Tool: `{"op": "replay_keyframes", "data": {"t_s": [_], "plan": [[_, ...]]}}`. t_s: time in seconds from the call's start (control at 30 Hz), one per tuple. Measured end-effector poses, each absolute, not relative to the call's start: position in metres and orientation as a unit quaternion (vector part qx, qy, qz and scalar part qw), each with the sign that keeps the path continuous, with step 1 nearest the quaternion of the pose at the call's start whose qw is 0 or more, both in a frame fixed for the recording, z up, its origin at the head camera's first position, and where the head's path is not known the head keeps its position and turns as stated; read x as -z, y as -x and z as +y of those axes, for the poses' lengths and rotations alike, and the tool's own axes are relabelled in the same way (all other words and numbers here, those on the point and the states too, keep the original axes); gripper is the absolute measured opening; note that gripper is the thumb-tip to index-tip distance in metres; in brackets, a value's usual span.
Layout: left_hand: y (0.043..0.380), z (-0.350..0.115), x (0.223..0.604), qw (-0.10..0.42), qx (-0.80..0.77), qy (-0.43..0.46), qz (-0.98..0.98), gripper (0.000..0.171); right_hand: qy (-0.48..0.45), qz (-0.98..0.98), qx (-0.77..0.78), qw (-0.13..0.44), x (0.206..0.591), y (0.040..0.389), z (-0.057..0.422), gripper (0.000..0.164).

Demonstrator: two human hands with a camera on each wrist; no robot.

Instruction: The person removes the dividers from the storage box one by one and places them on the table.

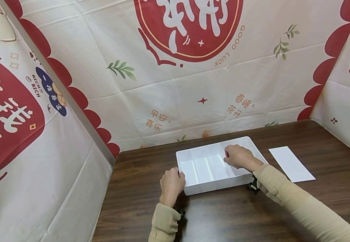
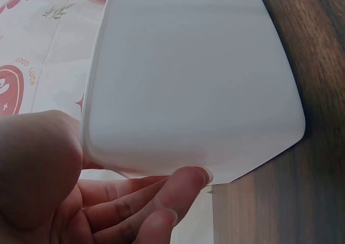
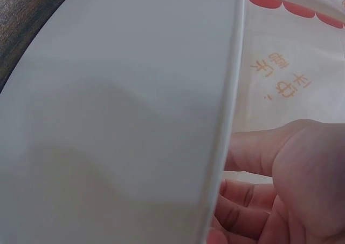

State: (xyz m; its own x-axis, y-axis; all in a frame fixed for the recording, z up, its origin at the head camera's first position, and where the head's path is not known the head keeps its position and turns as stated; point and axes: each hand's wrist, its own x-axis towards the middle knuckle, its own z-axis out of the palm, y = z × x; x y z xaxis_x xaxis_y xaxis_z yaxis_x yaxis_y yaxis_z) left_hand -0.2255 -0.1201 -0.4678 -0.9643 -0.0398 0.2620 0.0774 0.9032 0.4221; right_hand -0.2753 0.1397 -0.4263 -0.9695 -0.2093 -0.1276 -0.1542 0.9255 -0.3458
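Note:
A white plastic divided tray (image 1: 220,185) lies on the table, with upright dividers (image 1: 208,168) splitting it into several compartments. At its left end my left hand (image 1: 172,183) grips the wall near the front corner, its fingers (image 2: 180,192) against the outer side of the tray (image 2: 188,76) in the left wrist view. My right hand (image 1: 239,157) is over the right part of the tray, fingers curled close to a divider. Its fingertips are hidden, so whether it pinches that divider I cannot tell. In the right wrist view, the tray wall (image 3: 124,120) covers part of the hand (image 3: 302,184).
A flat white rectangular panel (image 1: 292,163) lies on the brown wooden table (image 1: 223,215), right of the tray. Printed cloth (image 1: 178,87) stands behind the table and along both sides. Dark wrist devices (image 1: 254,185) sit at both sleeves.

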Motion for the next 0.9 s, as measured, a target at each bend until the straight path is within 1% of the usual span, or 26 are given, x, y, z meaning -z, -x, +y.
{"op": "replay_keyframes", "data": {"t_s": [0.3, 0.5, 0.67, 0.77, 0.9], "plan": [[0.225, -0.120, 0.468, 0.142, 0.214, 0.012, -0.966, 0.029, 0.102, 0.979, 0.168, 0.051, 0.429, 0.275, 0.139, 0.017], [0.224, -0.117, 0.467, 0.148, 0.206, 0.010, -0.967, 0.028, 0.101, 0.979, 0.170, 0.047, 0.430, 0.276, 0.138, 0.017], [0.223, -0.113, 0.469, 0.174, 0.194, 0.003, -0.966, 0.023, 0.102, 0.979, 0.172, 0.043, 0.431, 0.276, 0.138, 0.017], [0.223, -0.111, 0.470, 0.184, 0.180, -0.005, -0.966, 0.023, 0.102, 0.978, 0.176, 0.041, 0.431, 0.276, 0.138, 0.017], [0.225, -0.110, 0.471, 0.186, 0.169, -0.021, -0.968, 0.026, 0.103, 0.977, 0.183, 0.044, 0.431, 0.276, 0.138, 0.017]]}}
